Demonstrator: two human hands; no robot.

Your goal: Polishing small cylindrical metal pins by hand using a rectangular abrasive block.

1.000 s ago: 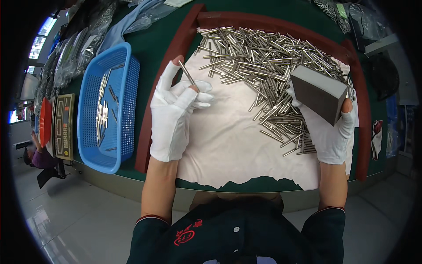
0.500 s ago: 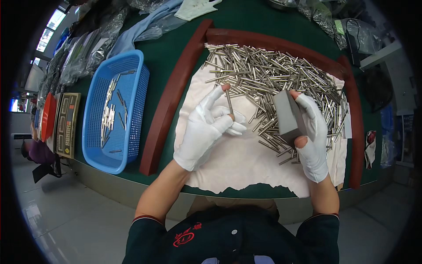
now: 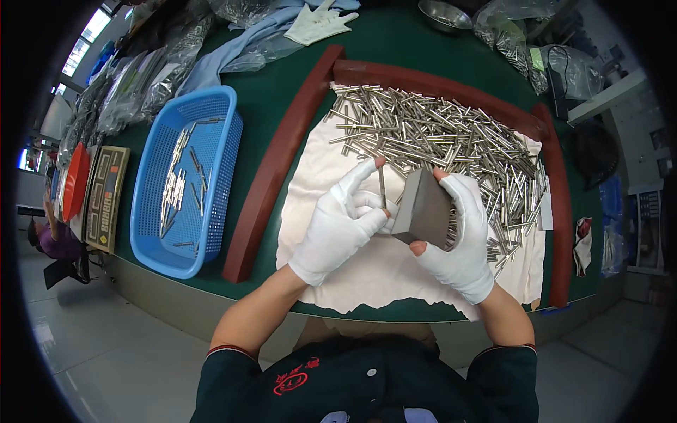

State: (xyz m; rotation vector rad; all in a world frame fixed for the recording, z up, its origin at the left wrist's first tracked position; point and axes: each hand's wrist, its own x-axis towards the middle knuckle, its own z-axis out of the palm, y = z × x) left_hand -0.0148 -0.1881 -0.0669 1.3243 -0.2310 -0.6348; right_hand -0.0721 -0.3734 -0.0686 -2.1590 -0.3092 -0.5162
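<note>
Between the thumb and index fingertip of my left hand [image 3: 337, 224], in a white glove with bare fingertips, a thin metal rod [image 3: 382, 187] stands roughly lengthwise. My right hand [image 3: 462, 236], gloved the same way, grips a grey rectangular block [image 3: 427, 209] by its edges. The block is tilted and sits just right of the rod, with a small gap between them. Beyond both hands a big heap of loose metal rods [image 3: 430, 127] is spread over a pale cloth [image 3: 338, 289].
A dark red wooden frame [image 3: 282, 169] borders the cloth on three sides. To its left, a blue plastic basket [image 3: 229, 155] holds several rods. Plastic bags, a white glove [image 3: 321, 22] and a metal bowl [image 3: 444, 15] lie toward the back. Another person [image 3: 60, 240] sits at far left.
The grey block in my right hand has moved left, close to the rod, and turned to show its broad face. My left hand has shifted slightly right and nearer, still pinching the rod.
</note>
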